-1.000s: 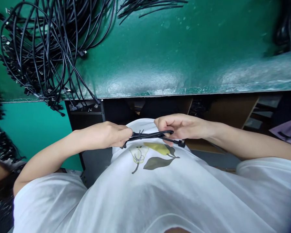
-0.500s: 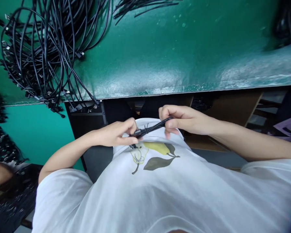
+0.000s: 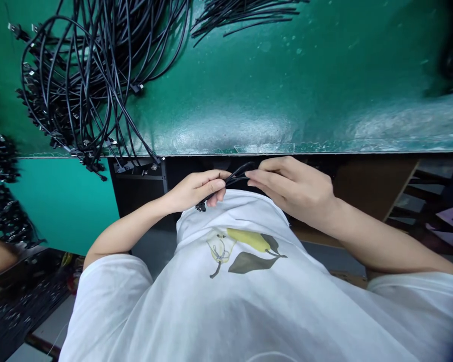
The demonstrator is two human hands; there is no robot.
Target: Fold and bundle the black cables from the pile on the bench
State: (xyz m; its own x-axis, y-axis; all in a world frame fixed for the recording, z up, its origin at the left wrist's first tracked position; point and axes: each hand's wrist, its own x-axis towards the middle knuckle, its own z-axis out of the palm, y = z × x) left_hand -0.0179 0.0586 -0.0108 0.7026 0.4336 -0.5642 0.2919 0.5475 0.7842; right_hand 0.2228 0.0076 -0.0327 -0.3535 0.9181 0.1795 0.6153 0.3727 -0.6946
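A black cable (image 3: 238,176), folded into a short bundle, is held between my two hands in front of my shirt, just below the table edge. My left hand (image 3: 202,190) grips it between thumb and fingers, and its connector end (image 3: 201,206) pokes out beneath that hand. A thin dark tip, perhaps of a tie, shows above the left fingers. My right hand (image 3: 296,188) pinches the looped end with its fingertips; part of the loop is hidden behind them.
A large heap of black cables (image 3: 98,65) lies on the green table (image 3: 287,85), some ends hanging over its edge (image 3: 226,154). Thin black strips (image 3: 245,12) lie farther back. More cables (image 3: 7,211) are at the left, near another person's arm (image 3: 0,253).
The cable bundle has risen towards the table edge. My left hand has moved up over the tied part, and my right hand has turned, its fingers now pointing left at the loop.
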